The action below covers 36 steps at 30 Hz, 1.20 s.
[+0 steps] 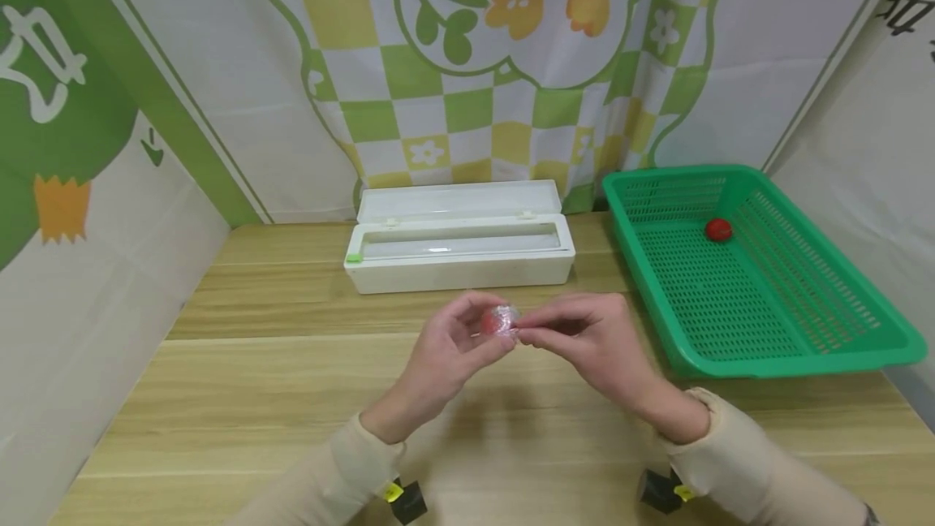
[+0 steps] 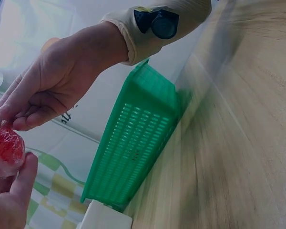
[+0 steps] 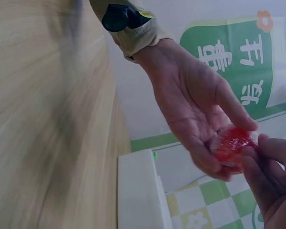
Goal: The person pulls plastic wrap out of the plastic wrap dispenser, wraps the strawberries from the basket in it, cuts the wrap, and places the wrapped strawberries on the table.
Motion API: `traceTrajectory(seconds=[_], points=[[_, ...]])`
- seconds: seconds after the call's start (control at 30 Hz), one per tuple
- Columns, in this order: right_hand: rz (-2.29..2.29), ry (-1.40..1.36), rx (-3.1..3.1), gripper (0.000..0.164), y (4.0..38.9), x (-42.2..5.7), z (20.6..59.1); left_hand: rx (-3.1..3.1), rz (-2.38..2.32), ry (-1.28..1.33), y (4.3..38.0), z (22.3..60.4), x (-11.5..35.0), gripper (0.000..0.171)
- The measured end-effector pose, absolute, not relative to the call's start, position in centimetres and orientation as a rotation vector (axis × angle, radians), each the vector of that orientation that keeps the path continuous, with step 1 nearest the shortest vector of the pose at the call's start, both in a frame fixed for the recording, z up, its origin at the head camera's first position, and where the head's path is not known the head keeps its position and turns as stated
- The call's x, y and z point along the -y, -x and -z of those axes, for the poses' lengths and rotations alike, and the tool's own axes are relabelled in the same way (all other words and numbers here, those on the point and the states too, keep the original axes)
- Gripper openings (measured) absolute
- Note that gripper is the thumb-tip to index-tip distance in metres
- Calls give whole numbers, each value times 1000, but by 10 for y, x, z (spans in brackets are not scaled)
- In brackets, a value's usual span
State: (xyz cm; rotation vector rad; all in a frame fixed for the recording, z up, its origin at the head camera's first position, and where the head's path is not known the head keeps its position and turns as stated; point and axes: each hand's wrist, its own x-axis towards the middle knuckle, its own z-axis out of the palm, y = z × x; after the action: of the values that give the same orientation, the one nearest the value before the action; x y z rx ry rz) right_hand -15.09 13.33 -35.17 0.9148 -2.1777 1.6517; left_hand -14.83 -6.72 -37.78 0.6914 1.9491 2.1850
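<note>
A small round red thing wrapped in clear plastic film [image 1: 499,321] is held above the table between both hands. My left hand [image 1: 447,347] grips it from the left, with fingers and thumb around its sides. My right hand [image 1: 601,341] pinches the gathered film at its right end between thumb and fingertips. Through the crinkled film, the red ball [image 3: 231,144] looks shiny in the right wrist view. In the left wrist view the wrapped ball [image 2: 7,149] shows near the left edge, partly cut off. Its exact kind cannot be told.
A white cling film dispenser [image 1: 467,273] stands behind the hands, its lid raised and a roll inside. To the right, a green plastic basket [image 1: 657,299] contains another red ball [image 1: 719,230]. The wooden table [image 1: 292,404] ends at printed curtains [image 1: 467,112].
</note>
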Motion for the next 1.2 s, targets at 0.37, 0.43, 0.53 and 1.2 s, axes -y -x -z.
traceTrajectory(seconds=[0.37,0.43,0.53,1.2], points=[[-1596,-877,2288,12,150,-138,344,-1946,-2162,-695,148,379,68,46],[-1600,-845,2290,12,149,-137,344,-1938,-2177,-710,148,378,67,43],[-1593,-779,2297,12,148,-136,342,-1921,-2202,-742,147,378,66,41],[-1561,-653,2339,11,149,-137,342,-1891,-2251,-614,148,376,63,47]])
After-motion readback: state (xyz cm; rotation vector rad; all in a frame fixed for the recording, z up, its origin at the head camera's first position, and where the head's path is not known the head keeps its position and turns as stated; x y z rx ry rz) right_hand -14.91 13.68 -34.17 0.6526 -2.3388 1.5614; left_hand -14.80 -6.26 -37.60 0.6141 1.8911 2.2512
